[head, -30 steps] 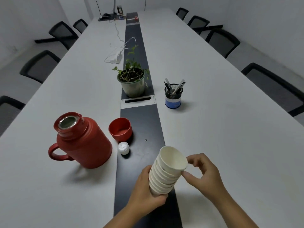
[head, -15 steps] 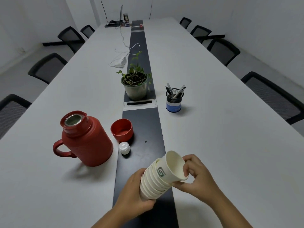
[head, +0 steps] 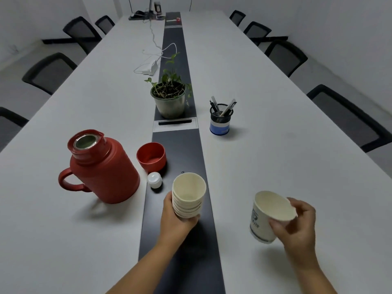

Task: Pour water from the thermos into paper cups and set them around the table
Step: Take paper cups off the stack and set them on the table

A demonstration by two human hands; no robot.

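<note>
Right hand (head: 297, 225) pinches one empty paper cup (head: 268, 217) by its rim, thumb and fingers curled on it, above the white table (head: 275, 102) toward its right edge. Left hand (head: 176, 217) is wrapped around a stack of nested paper cups (head: 187, 196), held over the dark strip (head: 180, 262) that runs down the table's middle. A red thermos (head: 101, 168) stands uncapped toward the left edge, its red lid cup (head: 151, 155) and white stopper (head: 154, 180) just beside it. A potted plant (head: 169, 98) and pen holder (head: 220, 119) sit farther along. No cup stands on the table and none shows water, so pouring and placing all appear left to do.
</note>
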